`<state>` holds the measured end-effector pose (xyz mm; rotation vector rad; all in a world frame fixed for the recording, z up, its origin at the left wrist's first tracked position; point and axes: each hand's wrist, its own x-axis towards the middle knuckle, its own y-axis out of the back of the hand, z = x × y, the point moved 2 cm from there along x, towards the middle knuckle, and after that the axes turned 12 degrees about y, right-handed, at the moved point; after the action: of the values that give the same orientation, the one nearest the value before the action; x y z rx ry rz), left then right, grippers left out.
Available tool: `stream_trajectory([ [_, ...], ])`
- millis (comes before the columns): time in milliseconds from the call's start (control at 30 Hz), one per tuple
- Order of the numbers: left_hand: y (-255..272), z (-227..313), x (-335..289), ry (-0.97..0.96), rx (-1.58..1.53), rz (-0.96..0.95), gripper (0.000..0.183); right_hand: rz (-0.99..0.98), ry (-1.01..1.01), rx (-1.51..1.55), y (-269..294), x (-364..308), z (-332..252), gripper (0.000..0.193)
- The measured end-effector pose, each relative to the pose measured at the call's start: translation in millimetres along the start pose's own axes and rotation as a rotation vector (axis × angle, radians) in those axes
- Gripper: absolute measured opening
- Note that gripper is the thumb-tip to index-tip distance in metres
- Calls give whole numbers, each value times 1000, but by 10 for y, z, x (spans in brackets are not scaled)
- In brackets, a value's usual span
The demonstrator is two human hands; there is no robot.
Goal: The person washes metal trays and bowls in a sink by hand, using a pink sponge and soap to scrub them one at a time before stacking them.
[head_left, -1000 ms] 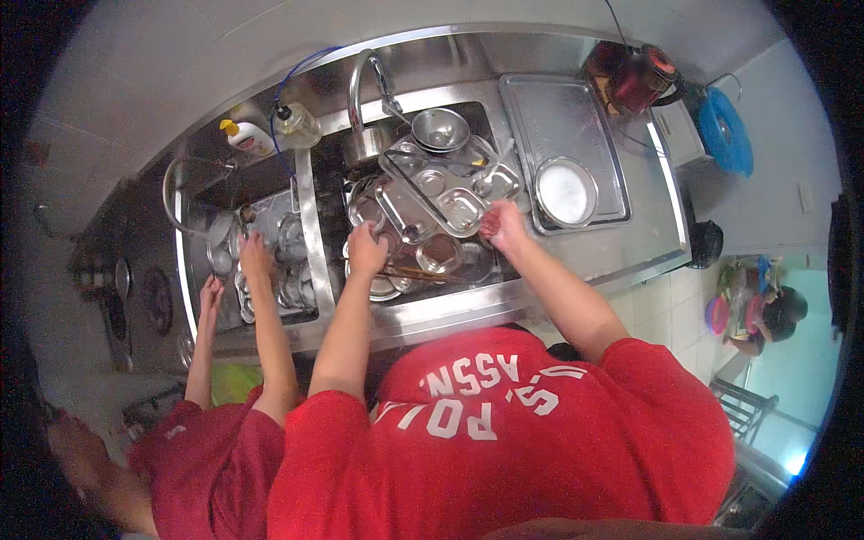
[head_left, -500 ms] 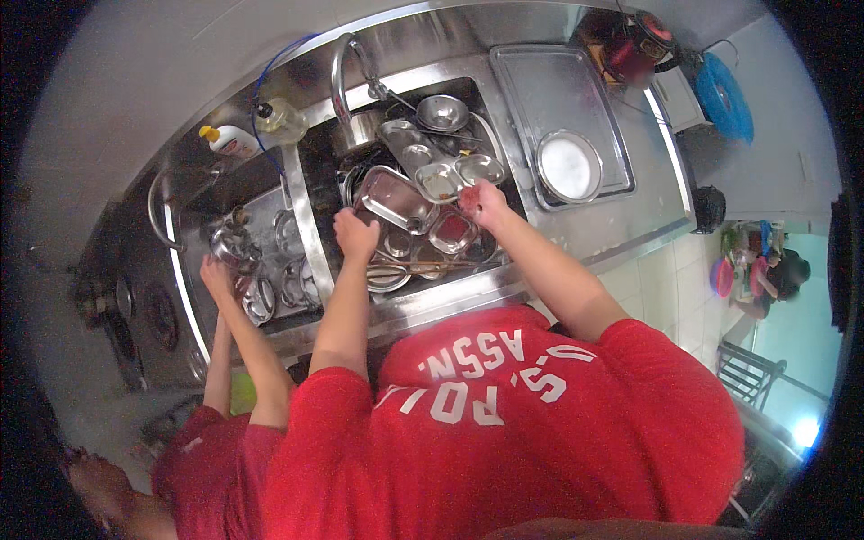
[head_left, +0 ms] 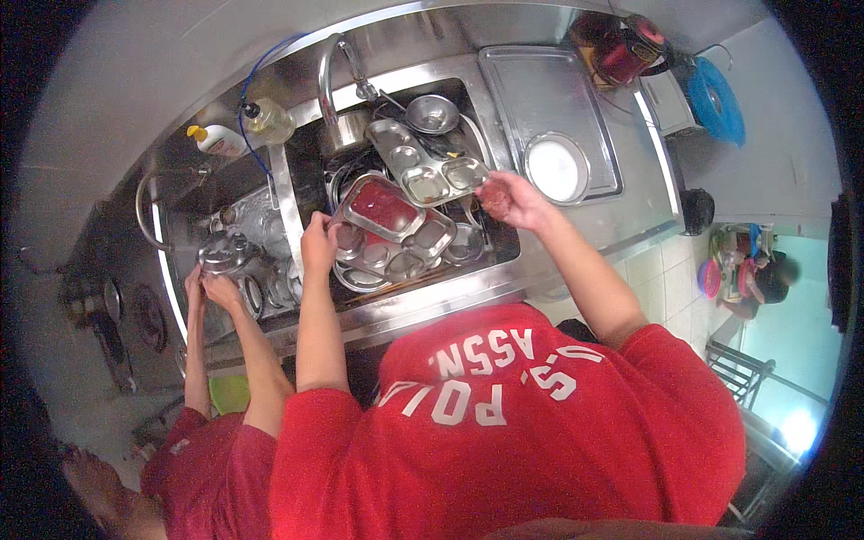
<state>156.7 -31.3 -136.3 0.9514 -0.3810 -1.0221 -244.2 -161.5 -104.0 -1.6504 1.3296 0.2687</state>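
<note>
My left hand grips the left edge of a compartmented steel tray that is tilted over the right sink basin; one compartment shows red. My right hand is closed around a dark reddish scrub pad at the tray's right side. Another compartment tray leans behind it, with a steel bowl near the tap. More plates are stacked underneath in the basin.
A second person in red at my left holds a steel pot with both hands over the left basin. Soap bottles stand behind. A round steel plate lies on the drainboard. A red jug and a blue lid sit at the far right.
My left hand has lifted and tilted the steel tray. My right hand has come off the tray toward the right with the pad. The view has shifted, and the other person's hands moved onto the pot.
</note>
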Motion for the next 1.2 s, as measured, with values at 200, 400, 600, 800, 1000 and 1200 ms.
stream_trajectory([
  [200, 215, 139, -386, 44, 7, 140, 17, 92, 511, -471, 265, -282, -825, 20],
  [400, 299, 238, -396, -90, -1, 289, 16, 341, 844, -1673, 1003, 14, -913, 28],
  [600, 333, 399, -220, -180, 107, 243, 18, 260, 785, -1868, 1130, 14, -735, 31],
  [800, 305, 132, 91, -185, 480, 201, 24, 354, 729, -2035, 1116, 146, -732, 33],
  [1000, 416, 324, 105, -51, 348, -47, 24, 227, 574, -1936, 1522, 449, -899, 25],
  [1200, 820, 588, -180, -57, 252, -107, 12, 137, 376, -765, 1526, 302, -1002, 43],
])
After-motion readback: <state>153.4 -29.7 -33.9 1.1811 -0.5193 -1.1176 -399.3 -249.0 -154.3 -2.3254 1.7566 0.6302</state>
